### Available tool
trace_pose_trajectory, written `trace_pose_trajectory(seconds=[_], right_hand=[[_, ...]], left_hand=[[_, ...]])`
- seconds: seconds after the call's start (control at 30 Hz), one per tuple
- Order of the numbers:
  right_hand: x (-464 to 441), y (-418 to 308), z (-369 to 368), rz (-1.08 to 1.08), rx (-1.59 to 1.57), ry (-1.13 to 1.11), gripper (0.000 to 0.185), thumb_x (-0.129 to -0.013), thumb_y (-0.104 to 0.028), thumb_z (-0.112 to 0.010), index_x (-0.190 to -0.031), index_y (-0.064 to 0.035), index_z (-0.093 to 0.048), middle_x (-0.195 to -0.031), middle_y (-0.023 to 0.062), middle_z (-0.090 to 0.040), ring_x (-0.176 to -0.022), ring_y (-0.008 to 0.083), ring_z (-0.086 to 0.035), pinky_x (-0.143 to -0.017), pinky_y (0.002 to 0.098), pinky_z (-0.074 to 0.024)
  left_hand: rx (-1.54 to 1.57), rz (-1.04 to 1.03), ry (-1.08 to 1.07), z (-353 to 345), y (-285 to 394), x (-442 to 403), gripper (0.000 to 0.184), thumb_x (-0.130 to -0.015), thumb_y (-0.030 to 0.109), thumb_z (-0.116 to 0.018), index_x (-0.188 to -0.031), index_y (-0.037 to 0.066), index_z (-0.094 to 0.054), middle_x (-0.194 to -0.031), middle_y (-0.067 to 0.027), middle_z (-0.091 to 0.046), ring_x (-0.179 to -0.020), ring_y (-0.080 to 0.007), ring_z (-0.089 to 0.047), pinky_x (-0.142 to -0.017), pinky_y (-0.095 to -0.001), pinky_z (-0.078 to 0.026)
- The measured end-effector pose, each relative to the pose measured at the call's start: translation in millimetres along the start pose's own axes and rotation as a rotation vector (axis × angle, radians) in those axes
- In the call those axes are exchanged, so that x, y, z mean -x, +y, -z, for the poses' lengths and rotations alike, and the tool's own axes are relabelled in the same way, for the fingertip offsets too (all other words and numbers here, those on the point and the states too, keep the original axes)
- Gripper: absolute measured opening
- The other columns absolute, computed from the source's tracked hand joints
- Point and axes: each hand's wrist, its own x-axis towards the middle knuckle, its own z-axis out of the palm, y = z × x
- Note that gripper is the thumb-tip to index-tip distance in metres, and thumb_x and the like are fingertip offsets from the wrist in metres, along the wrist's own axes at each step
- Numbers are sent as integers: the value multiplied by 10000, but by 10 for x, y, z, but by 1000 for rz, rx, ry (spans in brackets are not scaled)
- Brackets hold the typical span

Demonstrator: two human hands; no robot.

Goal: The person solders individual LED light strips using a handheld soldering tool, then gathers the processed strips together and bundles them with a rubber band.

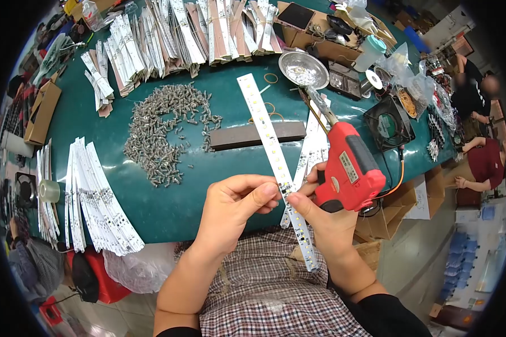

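Note:
A long white LED circuit strip [267,126] is tilted across the middle in front of my body, its lower end above the checked apron. My left hand [227,210] is closed, with thumb and fingertips pinched together at the strip's left edge; whatever is between them is too small to make out. My right hand [331,224] presses its thumb on the strip while its fingers hold a red soldering gun [351,171], whose tip points up and away toward a metal bowl [303,69]. Behind the strip lies a dark grey bar [236,136], partly covered by it.
A pile of small metal-legged parts [157,129] covers the green table's [174,213] left middle. Bundled strips [180,33] line the back; loose strips [95,196] lie at left. A fan [389,122] and solder spool [372,82] stand right. Another person [483,160] sits far right.

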Motion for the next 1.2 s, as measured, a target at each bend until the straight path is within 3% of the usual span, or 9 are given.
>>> trace_pose_trajectory(seconds=[0.43, 0.73, 1.0, 1.07, 1.13, 1.2], right_hand=[[17, 29, 8, -40, 29, -41, 536, -869, 24, -743, -1284, -17, -405, -856, 18, -630, -738, 51, -583, -661, 208, -473], [49, 186, 31, 100, 216, -83, 462, -884, 16, -719, -1245, 15, -431, -861, 33, -629, -716, 70, -590, -654, 214, -478], [41, 270, 34, 115, 185, -3, 478, -811, 110, -747, -1158, -14, -441, -948, 87, -616, -784, 119, -670, -643, 229, -517], [112, 140, 92, 71, 178, -8, 471, -848, 70, -732, -1201, -12, -431, -958, 73, -599, -812, 99, -643, -715, 238, -509], [187, 15, 162, 1, 249, -28, 505, -869, 111, -655, -1292, -19, -410, -1052, 55, -525, -918, 93, -589, -792, 247, -500], [252, -28, 292, 8, 302, -33, 451, -889, 79, -639, -1273, -20, -424, -1078, 64, -520, -877, 108, -602, -776, 263, -511]], left_hand=[[10, 5, 35, -14, -59, -22, 213, -945, 162, -707, -1062, -16, -703, -921, -80, -721, -767, -113, -678, -685, -242, -578], [-93, -39, 89, -80, -45, -33, 163, -945, 140, -694, -991, -11, -655, -879, -74, -704, -739, -117, -680, -654, -238, -567], [-196, -27, 126, 63, -48, -194, 117, -940, 97, -655, -952, -17, -637, -801, -73, -698, -684, -112, -677, -606, -229, -553], [-240, -9, 172, 136, -51, -273, 115, -938, 94, -652, -950, -20, -639, -790, -70, -698, -678, -111, -676, -605, -229, -552], [-437, 11, 252, 207, -68, -349, 121, -932, 95, -655, -936, -25, -642, -808, -75, -707, -691, -117, -685, -613, -230, -555], [-493, 17, 277, 261, -90, -411, 146, -924, 102, -660, -927, -44, -654, -807, -86, -713, -687, -125, -691, -606, -236, -557]])
